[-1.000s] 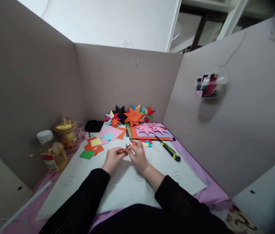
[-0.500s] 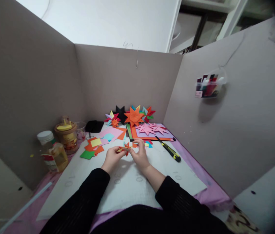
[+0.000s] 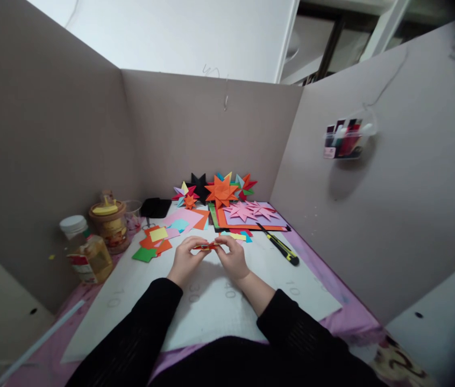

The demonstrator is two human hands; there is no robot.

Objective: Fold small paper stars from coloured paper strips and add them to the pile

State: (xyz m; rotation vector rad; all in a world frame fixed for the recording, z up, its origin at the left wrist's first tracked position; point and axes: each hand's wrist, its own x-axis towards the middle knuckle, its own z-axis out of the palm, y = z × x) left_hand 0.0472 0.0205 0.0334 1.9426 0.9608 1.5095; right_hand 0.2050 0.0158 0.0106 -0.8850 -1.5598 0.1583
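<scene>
Between my two hands is a small folded paper piece point(image 3: 210, 246) in red, orange and yellow, seen nearly edge-on above the white board point(image 3: 211, 322). My left hand point(image 3: 187, 259) pinches its left side, thumb below and fingers above. On the opposite side my right hand point(image 3: 232, 259) pinches it the same way. Fingers cover much of the piece, so its full shape is hidden. Just beyond my right hand lie small yellow, red and blue paper pieces point(image 3: 237, 236). Left of my hands are orange paper squares point(image 3: 163, 247), a yellow square point(image 3: 158, 234) and a green piece point(image 3: 144, 255).
A yellow-black box cutter point(image 3: 279, 245) lies at right. Behind stand folded paper stars point(image 3: 222, 191), with pink stars point(image 3: 243, 212) on stacked paper. A glue bottle point(image 3: 90, 255), a lidded jar point(image 3: 109, 228) and a clear cup point(image 3: 133, 215) stand left. Grey panels point(image 3: 211, 123) enclose the table.
The paper piece has tilted from showing its points to nearly edge-on. My right hand's fingers, raised and apart before, have come down onto its right side.
</scene>
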